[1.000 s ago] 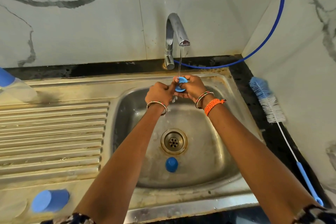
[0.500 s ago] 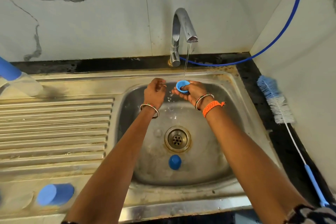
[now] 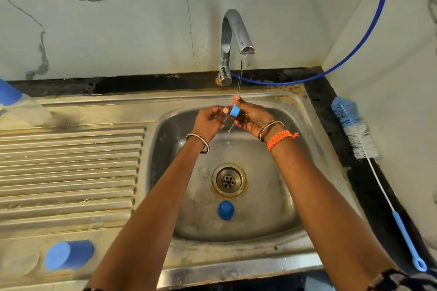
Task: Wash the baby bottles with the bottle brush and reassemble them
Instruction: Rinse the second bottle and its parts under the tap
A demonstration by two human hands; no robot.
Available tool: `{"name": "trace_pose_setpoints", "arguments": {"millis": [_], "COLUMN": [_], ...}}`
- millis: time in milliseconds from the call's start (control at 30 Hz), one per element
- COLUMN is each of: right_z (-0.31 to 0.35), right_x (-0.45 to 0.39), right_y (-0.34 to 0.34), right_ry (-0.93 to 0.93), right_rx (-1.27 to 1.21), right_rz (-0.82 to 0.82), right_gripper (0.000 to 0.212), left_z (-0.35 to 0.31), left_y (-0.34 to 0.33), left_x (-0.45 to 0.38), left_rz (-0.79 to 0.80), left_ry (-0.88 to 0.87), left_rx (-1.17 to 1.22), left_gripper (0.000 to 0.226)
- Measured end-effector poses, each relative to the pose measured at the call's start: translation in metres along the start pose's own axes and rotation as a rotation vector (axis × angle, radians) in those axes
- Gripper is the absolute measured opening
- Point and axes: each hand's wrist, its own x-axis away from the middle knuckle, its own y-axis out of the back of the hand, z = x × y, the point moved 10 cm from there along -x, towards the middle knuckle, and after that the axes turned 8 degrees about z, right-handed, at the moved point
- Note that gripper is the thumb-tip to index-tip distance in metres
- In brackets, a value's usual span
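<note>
My right hand (image 3: 251,117) pinches a small blue bottle cap (image 3: 235,110) under the thin stream from the tap (image 3: 236,38), over the sink basin (image 3: 279,196). My left hand (image 3: 209,120) is beside it, its curled fingertips touching the cap's left side. A second blue cap (image 3: 225,210) lies on the basin floor below the drain (image 3: 229,180). A blue cup-shaped cover (image 3: 68,255) lies on its side at the front left of the drainboard. A clear bottle with a blue top (image 3: 21,106) lies at the far left. The bottle brush (image 3: 357,132) lies on the right counter.
A ribbed steel drainboard (image 3: 71,172) fills the left side. A blue hose (image 3: 369,38) runs from behind the tap up the right wall. Marble-patterned walls close off the back and right, and the black counter strip (image 3: 369,186) on the right is narrow.
The cap has turned in my right hand, from opening-up under the stream to tilted on its side. My left hand has come back in to touch it.
</note>
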Motion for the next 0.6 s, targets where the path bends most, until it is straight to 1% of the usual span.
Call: {"name": "trace_pose_setpoints", "arguments": {"millis": [67, 133, 233, 333, 367, 433, 467, 533, 600], "right_z": [-0.005, -0.011, -0.017, -0.009, -0.006, 0.0, 0.003, 0.009, 0.009], "right_x": [0.0, -0.001, -0.001, -0.001, -0.001, -0.003, -0.003, -0.002, -0.001], "right_y": [0.004, 0.001, -0.006, -0.015, -0.018, -0.02, -0.019, -0.016, -0.016], "right_ry": [-0.048, -0.098, -0.14, -0.075, -0.046, -0.007, 0.011, 0.033, 0.01], "right_rx": [0.059, 0.035, -0.068, -0.122, -0.106, -0.081, -0.075, -0.057, -0.101], "right_rz": [-0.047, -0.043, -0.018, 0.059, 0.091, 0.126, 0.121, 0.078, 0.044], "right_gripper": [0.037, 0.043, 0.042, 0.034, 0.036, 0.043, 0.044, 0.038, 0.03], "left_z": [-0.008, -0.013, -0.006, 0.004, 0.003, -0.001, -0.002, -0.004, -0.007], "left_y": [-0.005, -0.006, 0.0, 0.013, 0.015, 0.009, 0.004, -0.006, -0.01], "left_x": [0.001, 0.003, 0.007, 0.008, 0.008, 0.005, 0.003, 0.004, 0.003], "left_rz": [0.033, 0.043, 0.003, -0.101, -0.108, -0.063, -0.027, 0.015, 0.014], "left_ry": [-0.027, -0.062, -0.087, -0.092, -0.093, -0.097, -0.087, -0.036, -0.027], "left_rx": [0.007, -0.019, -0.094, -0.185, -0.203, -0.224, -0.197, -0.088, -0.03], "left_gripper": [0.013, 0.015, 0.019, 0.016, 0.015, 0.016, 0.017, 0.016, 0.014]}}
